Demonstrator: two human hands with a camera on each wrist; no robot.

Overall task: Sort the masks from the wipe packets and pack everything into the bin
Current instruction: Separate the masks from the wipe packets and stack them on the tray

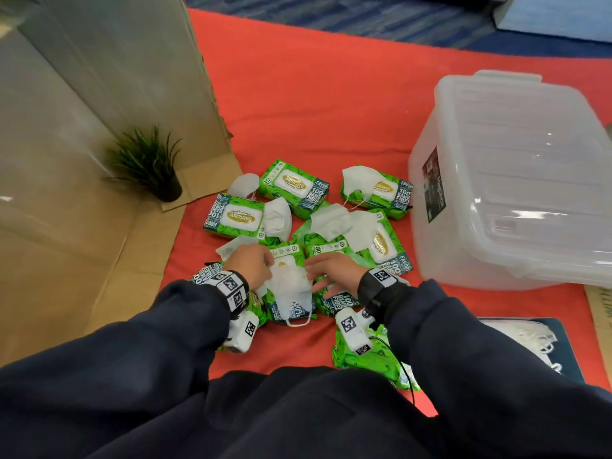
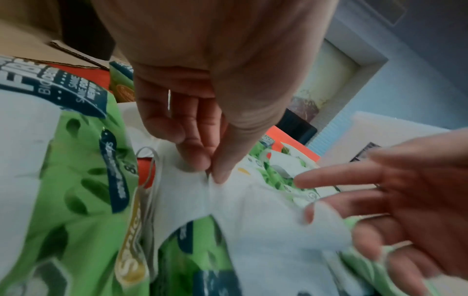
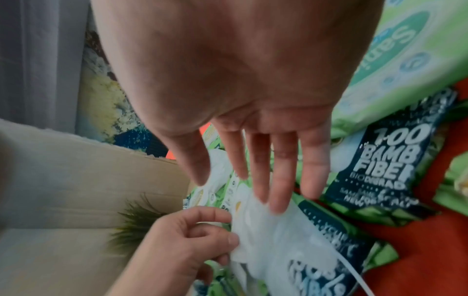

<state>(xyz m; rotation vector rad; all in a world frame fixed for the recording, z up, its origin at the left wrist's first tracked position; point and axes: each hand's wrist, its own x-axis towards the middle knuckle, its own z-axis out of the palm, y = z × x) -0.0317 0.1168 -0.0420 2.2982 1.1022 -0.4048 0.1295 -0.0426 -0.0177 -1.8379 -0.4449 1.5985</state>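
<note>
The left hand [image 1: 250, 265] has it: thumb and fingertips pinch the edge of a soft white folded face mask [image 1: 291, 289] lying on a glossy green plastic wipe packet [image 1: 288, 256] at the near side of the pile. From the left wrist view the pinch bites right on the mask's centre fold. The right hand [image 1: 331, 273] comes in opposite with straight, spread fingers holding nothing, fingertips at or just over the mask's far edge; I can't tell if they press it.

And the score so far? Very little, by my reading. The pile on the red cloth [image 1: 314, 111] looks thoroughly mixed: green packets lie all around, and white masks are draped over several of them. The big translucent plastic bin [image 1: 496, 193] stands just right of the pile, and nothing shows through its cloudy wall as far as I can make out. Whether its lid is on I can't say for sure. A few masks [image 1: 530, 339] do lie on a dark flat thing at the near right, perhaps the start of a sorted stack. Nearly all the sorting and all the packing appear still to come.
</note>
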